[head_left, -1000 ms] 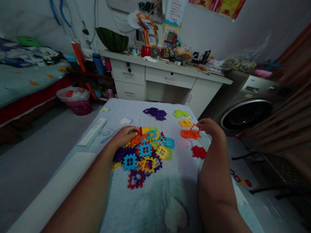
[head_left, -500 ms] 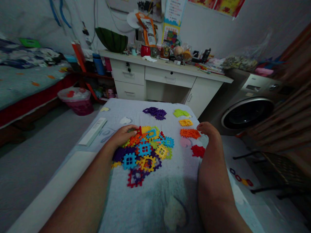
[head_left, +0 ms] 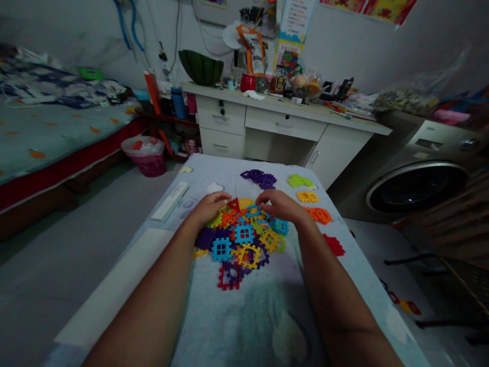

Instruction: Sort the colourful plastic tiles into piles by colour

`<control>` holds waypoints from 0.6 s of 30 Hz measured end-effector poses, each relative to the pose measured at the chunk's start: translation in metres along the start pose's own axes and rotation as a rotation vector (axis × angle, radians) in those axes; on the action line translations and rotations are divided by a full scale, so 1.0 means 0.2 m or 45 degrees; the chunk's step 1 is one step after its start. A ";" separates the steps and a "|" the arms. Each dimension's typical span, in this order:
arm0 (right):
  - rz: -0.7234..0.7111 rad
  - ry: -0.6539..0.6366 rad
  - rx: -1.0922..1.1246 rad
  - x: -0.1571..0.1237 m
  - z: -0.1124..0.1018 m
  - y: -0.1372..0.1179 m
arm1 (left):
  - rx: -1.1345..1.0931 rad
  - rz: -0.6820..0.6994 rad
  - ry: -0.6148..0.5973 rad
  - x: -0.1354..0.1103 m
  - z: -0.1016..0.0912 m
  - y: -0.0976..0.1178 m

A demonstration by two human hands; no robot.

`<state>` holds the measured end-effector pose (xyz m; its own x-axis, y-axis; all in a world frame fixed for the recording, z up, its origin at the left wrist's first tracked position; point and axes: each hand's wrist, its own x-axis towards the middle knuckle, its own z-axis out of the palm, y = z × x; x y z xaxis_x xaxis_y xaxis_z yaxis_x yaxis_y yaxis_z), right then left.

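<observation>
A heap of interlocking plastic building pieces in several colours lies on the cloth-covered table [head_left: 244, 326]. My left hand [head_left: 211, 208] is at the heap's far left side, with thumb and fingers closed at the edge of a red triangular piece [head_left: 234, 205]. Over the heap's far right side is my right hand [head_left: 281, 204], its thumb and forefinger apart, close to a blue piece [head_left: 252, 210]. Blue window-shaped pieces [head_left: 244, 234] and a yellow piece [head_left: 249, 256] show on top of the heap.
Sorted by colour beyond and right of the heap are purple pieces [head_left: 260, 178], green pieces [head_left: 300, 181], a yellow piece [head_left: 307, 197], orange pieces [head_left: 320, 215] and red pieces [head_left: 334, 245]. A white box [head_left: 170, 202] lies left. Behind stand a desk [head_left: 282, 120] and a washing machine [head_left: 416, 168].
My right hand has moved left from the orange pieces to the heap. My left hand stays by the heap, and the red piece at its fingertips has turned. The view has swung left.
</observation>
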<state>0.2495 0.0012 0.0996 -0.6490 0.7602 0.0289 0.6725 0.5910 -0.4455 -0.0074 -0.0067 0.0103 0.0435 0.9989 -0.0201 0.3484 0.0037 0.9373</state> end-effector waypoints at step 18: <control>-0.053 0.011 -0.205 0.10 0.20 -0.10 | -0.074 0.057 -0.100 0.02 0.01 -0.01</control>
<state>0.2086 -0.0064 0.0726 -0.6751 0.7358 0.0524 0.6937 0.6574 -0.2943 -0.0064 -0.0037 0.0087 0.1320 0.9912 -0.0027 0.2898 -0.0360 0.9564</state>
